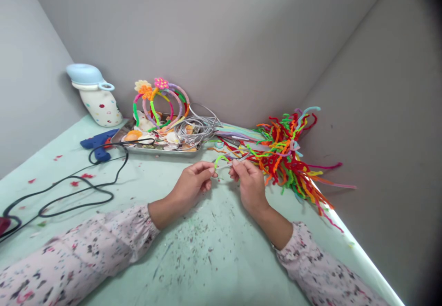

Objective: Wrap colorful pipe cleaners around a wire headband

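On metal tray (165, 152): wire coil (195, 130) + misc. bits (133, 135); L hand (193, 181) & R hand (251, 184) both pinch green pipe cleaner (221, 157).

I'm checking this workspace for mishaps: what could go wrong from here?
The thin green pipe cleaner at the left hand might slip. The left sleeve, close to the black cord, might snag it. Colourful pipe cleaners reach past the table's right edge and could fall.

On the counter (221, 255), a tray (162, 151) lies beyond the fingers (206, 173) and to their left, a wire coil (194, 130) over its right end. Farther left are a glue gun (101, 148) and, behind it, a bottle (101, 108); pipe cleaners (281, 156) heap up right of the fingers.
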A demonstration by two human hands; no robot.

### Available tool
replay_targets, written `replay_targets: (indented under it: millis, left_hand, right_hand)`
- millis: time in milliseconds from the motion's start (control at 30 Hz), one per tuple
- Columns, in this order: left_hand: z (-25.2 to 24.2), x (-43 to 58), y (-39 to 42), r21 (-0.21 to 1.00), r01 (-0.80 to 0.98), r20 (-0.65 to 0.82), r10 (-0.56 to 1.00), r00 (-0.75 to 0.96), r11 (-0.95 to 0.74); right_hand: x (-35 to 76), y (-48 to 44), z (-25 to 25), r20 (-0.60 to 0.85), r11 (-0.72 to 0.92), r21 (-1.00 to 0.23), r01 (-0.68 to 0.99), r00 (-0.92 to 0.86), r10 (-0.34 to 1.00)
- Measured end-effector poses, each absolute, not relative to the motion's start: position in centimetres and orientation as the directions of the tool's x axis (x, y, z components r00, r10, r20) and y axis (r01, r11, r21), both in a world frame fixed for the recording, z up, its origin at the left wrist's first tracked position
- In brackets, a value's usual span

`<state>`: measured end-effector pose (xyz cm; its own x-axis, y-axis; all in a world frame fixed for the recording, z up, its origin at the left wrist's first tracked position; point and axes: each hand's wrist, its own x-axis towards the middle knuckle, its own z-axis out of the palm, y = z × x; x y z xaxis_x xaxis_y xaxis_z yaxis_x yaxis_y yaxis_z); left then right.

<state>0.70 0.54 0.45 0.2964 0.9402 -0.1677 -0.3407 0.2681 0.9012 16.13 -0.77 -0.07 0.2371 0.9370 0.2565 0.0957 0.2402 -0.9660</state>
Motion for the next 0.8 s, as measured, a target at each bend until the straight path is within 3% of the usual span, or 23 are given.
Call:
replay_targets:
  millis: [467,800]
  left_hand:
    - [0.45,0.79,0.54,0.894,-0.370,-0.165,0.953,0.255,0.253]
    - [0.62,0.78,0.55,0.905,-0.356,-0.158,0.960,0.230,0.234]
  right_hand:
    - [16.15,-0.71,-0.23,0.241,0.223,-0.970,0.100,0.228,0.944]
    - [16.07,-0.37,-0.43,0.206,0.211,-0.977,0.000,0.221,0.953]
